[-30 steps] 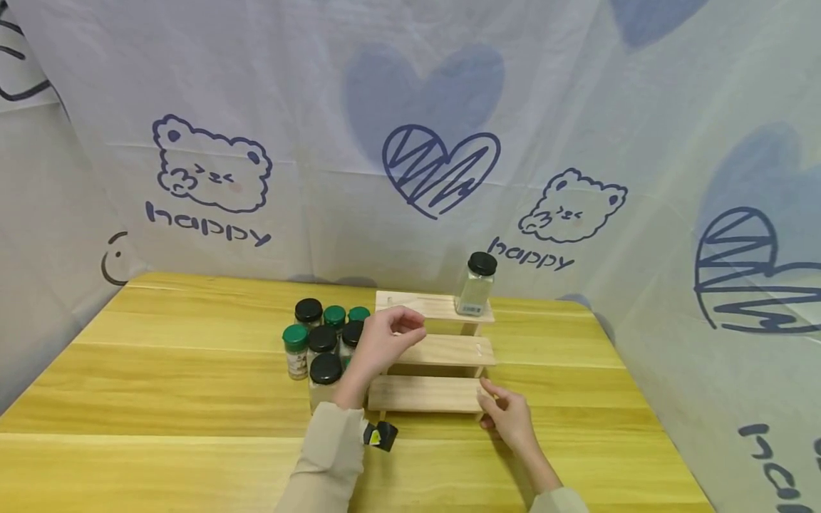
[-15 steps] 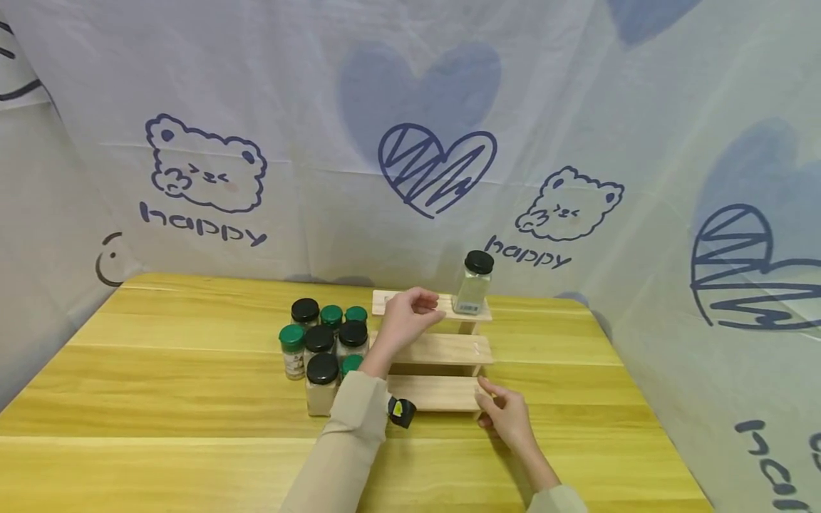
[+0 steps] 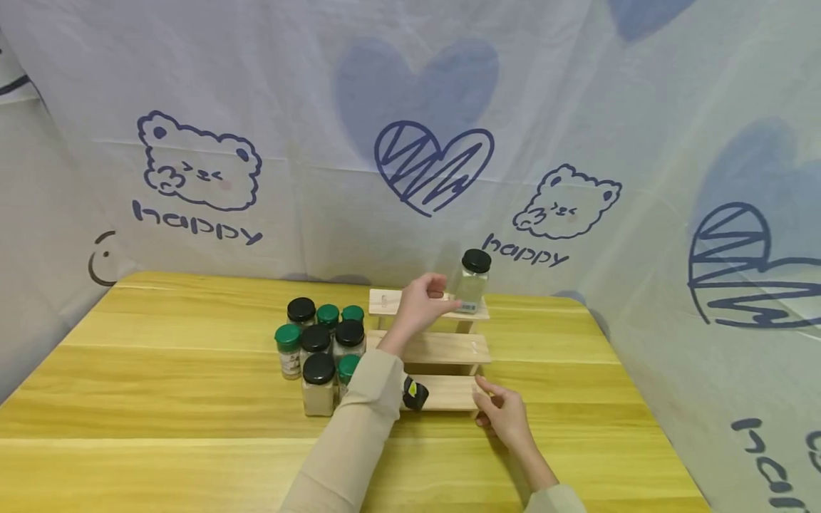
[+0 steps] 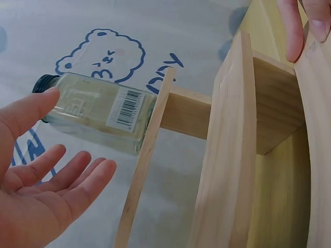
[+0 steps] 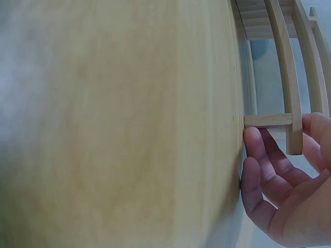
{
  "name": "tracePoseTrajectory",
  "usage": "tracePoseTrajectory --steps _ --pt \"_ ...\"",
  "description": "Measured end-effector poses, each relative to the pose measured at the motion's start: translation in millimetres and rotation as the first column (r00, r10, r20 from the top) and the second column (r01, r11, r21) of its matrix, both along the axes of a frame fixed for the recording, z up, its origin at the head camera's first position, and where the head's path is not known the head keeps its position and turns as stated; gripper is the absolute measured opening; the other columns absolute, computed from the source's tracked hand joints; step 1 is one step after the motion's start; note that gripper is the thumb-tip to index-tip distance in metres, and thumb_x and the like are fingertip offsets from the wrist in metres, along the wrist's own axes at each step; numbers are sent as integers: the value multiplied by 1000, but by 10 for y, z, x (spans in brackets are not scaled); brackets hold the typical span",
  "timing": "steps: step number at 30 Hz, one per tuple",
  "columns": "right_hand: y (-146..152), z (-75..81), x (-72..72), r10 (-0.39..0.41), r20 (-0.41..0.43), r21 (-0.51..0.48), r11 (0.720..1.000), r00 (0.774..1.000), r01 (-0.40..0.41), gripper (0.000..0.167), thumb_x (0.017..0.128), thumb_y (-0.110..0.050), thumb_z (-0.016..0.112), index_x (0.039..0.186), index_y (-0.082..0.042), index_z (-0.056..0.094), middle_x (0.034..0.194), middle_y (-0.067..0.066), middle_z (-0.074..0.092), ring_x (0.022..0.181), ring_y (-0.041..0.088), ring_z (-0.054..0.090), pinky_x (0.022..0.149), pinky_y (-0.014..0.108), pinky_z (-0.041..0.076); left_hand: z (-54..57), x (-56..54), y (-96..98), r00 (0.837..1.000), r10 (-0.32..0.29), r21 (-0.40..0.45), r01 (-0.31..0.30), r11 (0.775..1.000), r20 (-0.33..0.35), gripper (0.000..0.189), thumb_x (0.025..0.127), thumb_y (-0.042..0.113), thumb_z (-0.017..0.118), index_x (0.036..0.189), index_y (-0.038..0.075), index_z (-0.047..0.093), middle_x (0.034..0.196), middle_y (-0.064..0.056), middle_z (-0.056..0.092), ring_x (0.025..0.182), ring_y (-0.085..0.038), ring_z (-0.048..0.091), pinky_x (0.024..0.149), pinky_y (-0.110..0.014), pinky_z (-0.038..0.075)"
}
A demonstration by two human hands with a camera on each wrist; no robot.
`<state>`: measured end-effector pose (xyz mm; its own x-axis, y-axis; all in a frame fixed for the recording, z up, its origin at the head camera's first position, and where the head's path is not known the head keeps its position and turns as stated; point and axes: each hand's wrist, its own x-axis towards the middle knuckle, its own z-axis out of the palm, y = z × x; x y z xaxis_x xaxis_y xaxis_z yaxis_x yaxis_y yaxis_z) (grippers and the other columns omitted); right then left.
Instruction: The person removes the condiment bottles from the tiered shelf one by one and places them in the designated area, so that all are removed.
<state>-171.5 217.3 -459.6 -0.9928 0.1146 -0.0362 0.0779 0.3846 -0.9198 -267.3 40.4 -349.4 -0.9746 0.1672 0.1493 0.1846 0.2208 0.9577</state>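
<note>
A three-tier wooden rack (image 3: 442, 349) stands on the table, its steps rising toward the back. On the right end of its top shelf, a square glass jar (image 3: 472, 288) with a black lid stands upright. My left hand (image 3: 420, 310) reaches over the shelves just left of this jar. In the left wrist view the thumb overlaps the jar near its lid, and the fingers (image 4: 85, 191) are spread, holding nothing. My right hand (image 3: 509, 417) grips the right end of the bottom shelf, with fingers under it by the leg (image 5: 269, 121).
Several jars with black lids (image 3: 318, 368) and green lids (image 3: 288, 336) stand close together left of the rack, partly behind the left sleeve (image 3: 365, 406). A printed cloth (image 3: 308, 142) hangs behind the yellow wooden table (image 3: 192, 370).
My left hand has moved right and back across the rack, up to the jar on the top shelf. The right hand keeps its grip on the bottom shelf.
</note>
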Motion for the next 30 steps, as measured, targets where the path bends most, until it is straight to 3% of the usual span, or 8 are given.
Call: tracePoseTrajectory --steps 15,20,27,30 --pt "-3 -5 -7 7 -8 -2 1000 1000 -7 36 85 -9 60 119 0 55 119 16 54 49 21 57 37 19 38 66 -214 217 999 6 20 -6 1000 35 74 74 22 73 136 9 35 132 -14 42 116 -29 43 94 -38 39" --pt "-4 -9 -6 4 -1 -1 1000 1000 -4 35 85 -9 60 119 -1 56 109 18 60 48 21 57 37 19 38 59 -258 249 999 5 12 -6 1000 31 72 75 21 73 136 12 36 131 -13 44 115 -30 44 93 -38 39" --pt "5 -17 -6 2 -1 -3 1000 1000 -2 35 85 -10 61 119 -1 57 113 15 58 48 20 57 37 20 37 5 -287 276 999 -14 15 14 1000 47 67 76 22 72 134 11 41 128 -13 47 112 -27 48 90 -34 43" --pt "7 -21 -8 0 -1 4 1000 1000 0 35 85 -11 61 119 -1 57 108 15 61 48 20 57 36 20 38 -6 -291 279 999 -15 23 14 1000 45 64 76 20 72 132 10 43 125 -13 50 111 -26 48 90 -34 43"
